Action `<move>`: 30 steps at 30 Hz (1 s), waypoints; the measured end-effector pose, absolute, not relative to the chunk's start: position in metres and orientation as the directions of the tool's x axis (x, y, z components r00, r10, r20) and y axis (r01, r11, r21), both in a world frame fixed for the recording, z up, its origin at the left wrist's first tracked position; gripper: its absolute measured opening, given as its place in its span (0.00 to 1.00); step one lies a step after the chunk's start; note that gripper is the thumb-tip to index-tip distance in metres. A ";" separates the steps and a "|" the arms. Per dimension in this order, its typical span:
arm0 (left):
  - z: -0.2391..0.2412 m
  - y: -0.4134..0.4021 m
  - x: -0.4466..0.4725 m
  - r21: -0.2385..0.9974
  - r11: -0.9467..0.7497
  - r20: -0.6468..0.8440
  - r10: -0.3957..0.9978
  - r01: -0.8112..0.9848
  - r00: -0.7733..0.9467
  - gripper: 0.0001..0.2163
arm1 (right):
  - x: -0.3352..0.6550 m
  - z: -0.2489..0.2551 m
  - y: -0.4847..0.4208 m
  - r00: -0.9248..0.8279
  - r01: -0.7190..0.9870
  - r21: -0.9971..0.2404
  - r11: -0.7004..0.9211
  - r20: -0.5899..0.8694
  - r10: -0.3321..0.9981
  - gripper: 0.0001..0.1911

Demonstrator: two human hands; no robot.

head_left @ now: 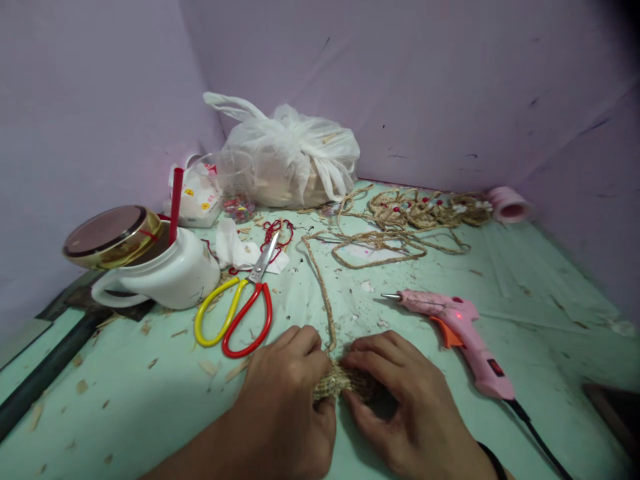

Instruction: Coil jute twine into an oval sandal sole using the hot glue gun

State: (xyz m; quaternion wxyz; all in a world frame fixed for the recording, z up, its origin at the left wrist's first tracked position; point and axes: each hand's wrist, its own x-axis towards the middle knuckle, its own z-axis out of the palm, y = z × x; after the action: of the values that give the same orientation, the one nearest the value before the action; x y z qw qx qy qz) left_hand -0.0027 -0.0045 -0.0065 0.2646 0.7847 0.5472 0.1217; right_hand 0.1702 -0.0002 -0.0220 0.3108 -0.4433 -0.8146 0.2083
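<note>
Near the table's front, my left hand and my right hand are both closed on a small woven straw piece, one at each side. The fingers cover much of it, so its full shape is hidden. From its top a braided straw cord runs away over the table to a loose tangle. A pink glue gun lies to the right of my right hand, its small red light lit. Scissors with one yellow and one red handle lie open beyond my left hand.
At left stand a white mug and a gold-rimmed lid; a hammer-like tool lies beside them. A white plastic bag, a clear cup and beaded straw pieces sit against the wall. A pink roll lies back right.
</note>
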 end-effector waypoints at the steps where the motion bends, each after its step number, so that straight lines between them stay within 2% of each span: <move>1: -0.006 -0.005 -0.003 0.552 -0.262 -0.104 0.920 0.792 0.377 0.05 | 0.171 -0.022 -0.001 -0.419 0.601 -0.600 0.529 0.327 0.847 0.12; 8: 0.000 -0.006 -0.004 0.526 -0.280 -0.135 0.905 0.803 0.404 0.04 | 0.173 -0.021 -0.007 -0.476 0.577 -0.451 0.681 0.491 0.729 0.08; 16: -0.003 -0.003 -0.003 0.555 -0.271 -0.099 0.917 0.786 0.386 0.05 | 0.171 -0.030 -0.013 -0.462 0.627 -0.367 0.687 0.535 0.708 0.06; 25: -0.009 -0.002 -0.003 0.625 -0.256 -0.064 0.925 0.738 0.374 0.07 | 0.173 -0.040 -0.019 -0.456 0.655 -0.350 0.670 0.524 0.719 0.06; 30: -0.011 -0.001 -0.003 0.633 -0.254 -0.067 0.923 0.732 0.378 0.07 | 0.171 -0.040 -0.019 -0.432 0.650 -0.384 0.656 0.523 0.735 0.07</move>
State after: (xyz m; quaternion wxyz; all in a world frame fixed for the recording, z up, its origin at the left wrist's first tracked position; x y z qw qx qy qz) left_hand -0.0026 -0.0007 -0.0107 0.2970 0.7753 0.5336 0.1613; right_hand 0.1713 -0.0193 -0.0398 0.3400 -0.4103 -0.8439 0.0624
